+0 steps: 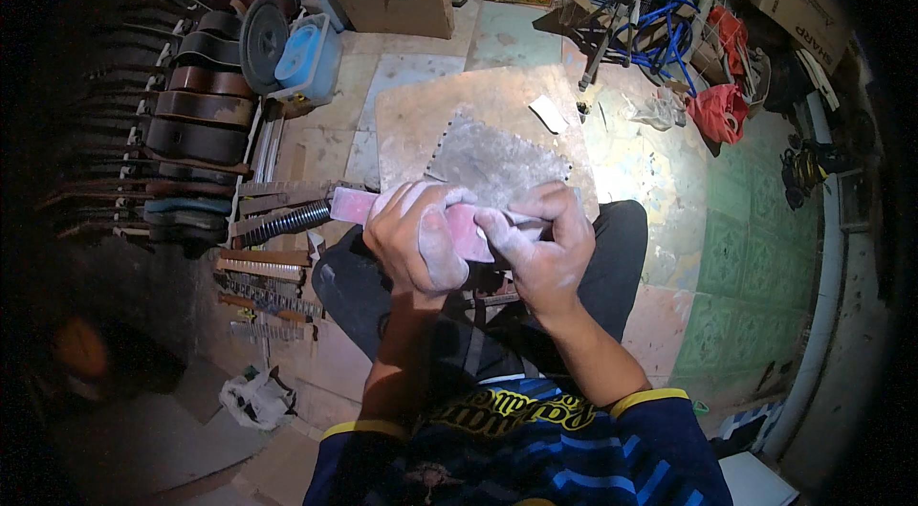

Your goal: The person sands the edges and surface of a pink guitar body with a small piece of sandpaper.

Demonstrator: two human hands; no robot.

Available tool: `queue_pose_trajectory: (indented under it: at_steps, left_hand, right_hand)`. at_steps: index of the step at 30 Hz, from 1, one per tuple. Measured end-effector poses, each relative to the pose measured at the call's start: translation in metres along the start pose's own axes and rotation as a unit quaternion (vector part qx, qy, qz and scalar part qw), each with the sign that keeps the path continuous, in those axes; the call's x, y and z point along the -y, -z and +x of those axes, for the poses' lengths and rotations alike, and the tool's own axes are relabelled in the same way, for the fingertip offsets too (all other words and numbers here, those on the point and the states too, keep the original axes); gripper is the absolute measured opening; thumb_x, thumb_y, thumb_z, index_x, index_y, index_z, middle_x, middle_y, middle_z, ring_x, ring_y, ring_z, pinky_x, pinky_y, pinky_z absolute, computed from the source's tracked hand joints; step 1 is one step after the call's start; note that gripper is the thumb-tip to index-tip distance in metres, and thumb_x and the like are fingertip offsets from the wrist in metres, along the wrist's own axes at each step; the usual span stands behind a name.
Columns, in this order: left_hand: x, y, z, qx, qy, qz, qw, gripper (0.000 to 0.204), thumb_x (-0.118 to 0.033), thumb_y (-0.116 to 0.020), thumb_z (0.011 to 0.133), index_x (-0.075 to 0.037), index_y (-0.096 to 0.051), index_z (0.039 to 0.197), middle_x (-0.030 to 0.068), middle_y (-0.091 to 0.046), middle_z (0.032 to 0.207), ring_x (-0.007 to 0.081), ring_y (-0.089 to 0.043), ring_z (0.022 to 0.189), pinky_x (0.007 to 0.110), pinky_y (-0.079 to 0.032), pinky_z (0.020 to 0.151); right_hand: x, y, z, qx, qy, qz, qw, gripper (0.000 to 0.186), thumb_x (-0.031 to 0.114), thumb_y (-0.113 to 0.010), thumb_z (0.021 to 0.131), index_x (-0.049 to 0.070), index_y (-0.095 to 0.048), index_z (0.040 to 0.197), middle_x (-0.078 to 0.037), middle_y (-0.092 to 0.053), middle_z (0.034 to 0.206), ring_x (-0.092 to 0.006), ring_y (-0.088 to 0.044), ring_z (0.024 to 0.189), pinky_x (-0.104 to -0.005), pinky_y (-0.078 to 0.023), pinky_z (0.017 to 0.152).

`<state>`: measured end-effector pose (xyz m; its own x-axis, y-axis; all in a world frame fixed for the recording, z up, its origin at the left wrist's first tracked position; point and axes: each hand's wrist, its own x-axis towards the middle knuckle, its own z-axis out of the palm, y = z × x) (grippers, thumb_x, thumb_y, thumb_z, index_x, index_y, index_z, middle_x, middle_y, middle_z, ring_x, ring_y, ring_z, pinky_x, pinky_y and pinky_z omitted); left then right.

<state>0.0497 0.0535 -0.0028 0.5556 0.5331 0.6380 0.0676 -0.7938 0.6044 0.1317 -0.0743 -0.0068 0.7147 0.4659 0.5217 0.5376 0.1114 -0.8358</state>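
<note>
Blue shirt [459, 458] nearest. Left hand [418, 236] has fingers clenched on pink strip [466, 232] above dark trousers [620, 253]; right hand [547, 243] curled beside it, grasp unclear. Dusty hands suggest work underway; what's left, can't judge.

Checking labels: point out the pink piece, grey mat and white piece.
Pink piece [467, 231], head view: exposed right part.
Grey mat [497, 158], head view: middle of top.
White piece [548, 114], head view: its middle.
</note>
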Motion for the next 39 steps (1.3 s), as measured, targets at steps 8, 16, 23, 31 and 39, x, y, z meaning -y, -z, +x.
queue_pose_trajectory:
  at_steps: [8, 16, 23, 31, 39]
  left_hand:
    - [-0.001, -0.003, -0.001, 0.001, 0.007, 0.014, 1.000, 0.061, -0.039, -0.031, 0.103, -0.002, -0.073, 0.078, 0.0178, -0.070, 0.077, 0.0395, -0.067, 0.072, 0.045, -0.051, 0.074]
    - [-0.004, -0.001, 0.000, -0.002, -0.018, -0.031, 0.999, 0.059, -0.040, -0.033, 0.104, -0.002, -0.072, 0.080, 0.0173, -0.071, 0.077, 0.0388, -0.067, 0.071, 0.046, -0.051, 0.071]
    - [-0.003, -0.003, -0.005, 0.005, -0.014, -0.023, 1.000, 0.067, -0.044, -0.028, 0.106, -0.002, -0.072, 0.079, 0.0175, -0.069, 0.074, 0.0388, -0.066, 0.069, 0.045, -0.050, 0.069]
    - [0.006, 0.018, 0.000, 0.018, 0.025, -0.010, 0.999, 0.067, -0.047, -0.032, 0.106, 0.000, -0.072, 0.082, 0.0165, -0.071, 0.079, 0.0348, -0.068, 0.074, 0.041, -0.051, 0.074]
    - [0.037, 0.044, -0.010, 0.010, 0.060, -0.006, 0.998, 0.055, -0.049, -0.048, 0.098, 0.000, -0.071, 0.089, 0.0178, -0.068, 0.083, 0.0395, -0.063, 0.080, 0.045, -0.045, 0.078]
  right_hand:
    - [0.004, 0.006, 0.006, 0.034, -0.017, 0.044, 0.998, 0.035, 0.006, -0.092, 0.075, 0.007, -0.058, 0.083, -0.006, -0.060, 0.078, -0.0151, -0.058, 0.069, -0.0280, -0.046, 0.061]
    - [0.005, 0.007, 0.011, 0.042, 0.018, -0.010, 0.999, 0.036, 0.007, -0.092, 0.076, 0.008, -0.056, 0.079, -0.006, -0.062, 0.077, -0.0130, -0.056, 0.065, -0.0264, -0.044, 0.060]
    - [-0.001, 0.006, 0.007, 0.027, 0.022, 0.013, 0.999, 0.042, 0.008, -0.095, 0.073, 0.009, -0.054, 0.080, -0.005, -0.061, 0.074, -0.0146, -0.058, 0.066, -0.0259, -0.046, 0.061]
    - [-0.032, 0.013, 0.030, -0.057, -0.205, -0.026, 0.977, 0.030, 0.023, -0.087, 0.085, 0.003, -0.064, 0.089, -0.006, -0.065, 0.081, -0.0176, -0.064, 0.075, -0.0347, -0.051, 0.068]
    - [-0.029, 0.008, -0.027, -0.010, -0.385, 0.282, 0.879, 0.014, 0.009, -0.068, 0.101, 0.005, -0.057, 0.107, -0.003, -0.062, 0.095, -0.0075, -0.058, 0.082, -0.0217, -0.046, 0.071]
